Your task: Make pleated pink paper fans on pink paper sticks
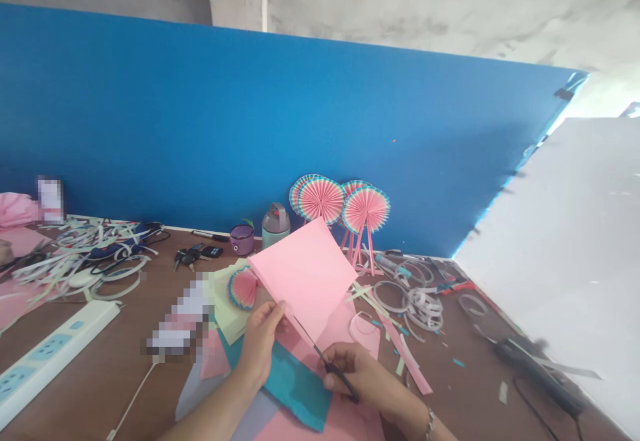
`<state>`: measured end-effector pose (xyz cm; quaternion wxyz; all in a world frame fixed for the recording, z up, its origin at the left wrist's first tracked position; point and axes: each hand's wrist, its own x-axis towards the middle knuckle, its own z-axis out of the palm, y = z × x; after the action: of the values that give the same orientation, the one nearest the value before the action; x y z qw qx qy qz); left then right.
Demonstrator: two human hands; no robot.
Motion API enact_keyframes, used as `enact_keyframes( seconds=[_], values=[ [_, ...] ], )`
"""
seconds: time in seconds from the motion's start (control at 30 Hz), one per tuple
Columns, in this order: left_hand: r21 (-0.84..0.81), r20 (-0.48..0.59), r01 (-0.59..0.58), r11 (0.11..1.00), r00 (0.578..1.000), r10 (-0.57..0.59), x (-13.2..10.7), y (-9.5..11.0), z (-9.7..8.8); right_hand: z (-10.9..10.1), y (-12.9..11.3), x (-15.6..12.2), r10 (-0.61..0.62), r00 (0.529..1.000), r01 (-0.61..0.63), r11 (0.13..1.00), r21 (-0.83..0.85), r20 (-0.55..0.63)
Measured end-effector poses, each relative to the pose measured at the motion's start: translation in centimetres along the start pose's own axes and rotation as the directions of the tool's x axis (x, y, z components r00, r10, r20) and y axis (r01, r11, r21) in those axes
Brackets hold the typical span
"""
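- Head view: the pink sheet is up off the tabletop, just past both hands; I'll take it as the centre of my clock.
- At seven o'clock the left hand has its fingers pinching the sheet's near edge, thumb on top.
- At five o'clock the right hand has its fingers curled around the handles of the scissors; the blades lie along that same near edge.
- The trimming looks part-done to me: the sheet hangs as one broad, flat piece, unpleated, and the cut doesn't seem finished.
- At four o'clock lie pink strips, seemingly offcuts from cutting already done.
- At one o'clock stand round pleated fans on legs, complete by the look of them.
- At nine o'clock a pleated piece, partly hidden behind the sheet, lies fanned out; whether it's finished I can't tell.
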<state>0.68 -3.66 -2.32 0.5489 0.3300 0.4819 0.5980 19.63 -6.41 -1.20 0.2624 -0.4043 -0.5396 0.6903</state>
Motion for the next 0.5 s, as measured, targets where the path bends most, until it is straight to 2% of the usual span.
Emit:
enact_keyframes(
  seconds=[0.2, 0.5],
  values=[
    [0.062, 0.034, 0.001, 0.998, 0.999, -0.003, -0.53, 0.09, 0.23, 0.16, 0.39, 0.08, -0.047, 0.999, 0.046, 0.999, 0.017, 0.025],
    [0.009, 0.039, 0.028, 1.000, 0.999, -0.029, -0.63, 0.14, 0.38, -0.13, 0.71, 0.19, -0.066, 0.997, 0.066, 0.998, 0.009, 0.043]
  ],
)
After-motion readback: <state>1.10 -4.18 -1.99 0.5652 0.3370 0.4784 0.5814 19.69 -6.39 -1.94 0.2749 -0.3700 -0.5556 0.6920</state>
